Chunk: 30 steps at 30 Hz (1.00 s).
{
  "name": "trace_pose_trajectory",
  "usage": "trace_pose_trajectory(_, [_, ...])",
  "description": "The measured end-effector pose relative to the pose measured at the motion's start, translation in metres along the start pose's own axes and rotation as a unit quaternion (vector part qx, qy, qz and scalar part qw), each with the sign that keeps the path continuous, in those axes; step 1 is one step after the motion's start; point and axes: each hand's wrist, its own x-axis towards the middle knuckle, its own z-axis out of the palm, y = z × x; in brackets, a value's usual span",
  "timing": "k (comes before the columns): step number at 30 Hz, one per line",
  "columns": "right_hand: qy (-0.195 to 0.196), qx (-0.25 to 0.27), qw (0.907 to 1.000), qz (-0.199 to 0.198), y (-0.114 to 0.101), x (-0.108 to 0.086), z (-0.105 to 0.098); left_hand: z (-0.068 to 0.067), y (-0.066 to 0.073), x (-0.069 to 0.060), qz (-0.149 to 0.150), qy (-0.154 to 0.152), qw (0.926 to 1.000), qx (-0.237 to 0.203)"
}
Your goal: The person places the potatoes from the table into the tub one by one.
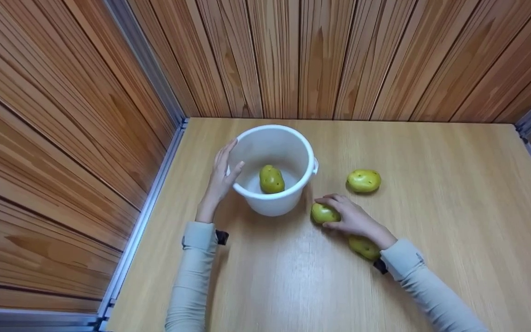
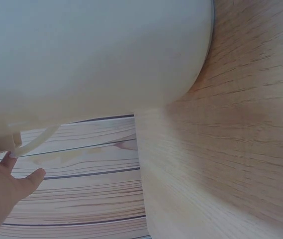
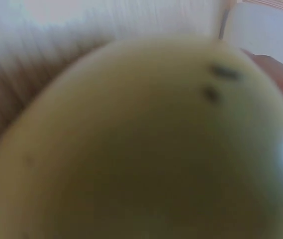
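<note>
A white bucket (image 1: 272, 205) stands upright on the table with one yellow-green potato (image 1: 272, 179) inside. My left hand (image 1: 219, 177) rests against the bucket's left side near the rim, its fingers extended and thumb spread. In the left wrist view that hand (image 2: 7, 191) has fingertips at the bucket's handle (image 2: 37, 142). My right hand (image 1: 351, 216) grips another potato (image 1: 324, 213) on the table, right of the bucket, fingers curled over it. Beneath the right wrist lies a further potato (image 1: 363, 247); a blurred potato (image 3: 146, 139) fills most of the right wrist view.
One more potato (image 1: 363, 180) lies on the table beyond the right hand. The wooden table (image 1: 454, 193) meets a plank wall (image 1: 321, 60) at the back and another plank wall (image 1: 53, 138) on the left, with metal edging along the left side.
</note>
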Motion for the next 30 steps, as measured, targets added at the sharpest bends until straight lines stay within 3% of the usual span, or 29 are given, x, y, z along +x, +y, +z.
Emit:
trace_pose_trajectory(10, [0.015, -0.004, 0.9998, -0.009, -0.002, 0.002, -0.009, 0.000, 0.001, 0.000, 0.003, -0.001, 1.0000, 0.002])
trace_pose_trajectory(16, [0.029, -0.009, 0.9993, -0.020, -0.005, 0.004, -0.014, 0.000, -0.002, 0.001, 0.021, 0.005, 0.9997, 0.005])
trace_pose_trajectory(30, [0.020, -0.002, 0.9996, 0.020, -0.015, 0.008, -0.032, 0.001, -0.002, 0.001, 0.011, 0.006, 0.9999, -0.003])
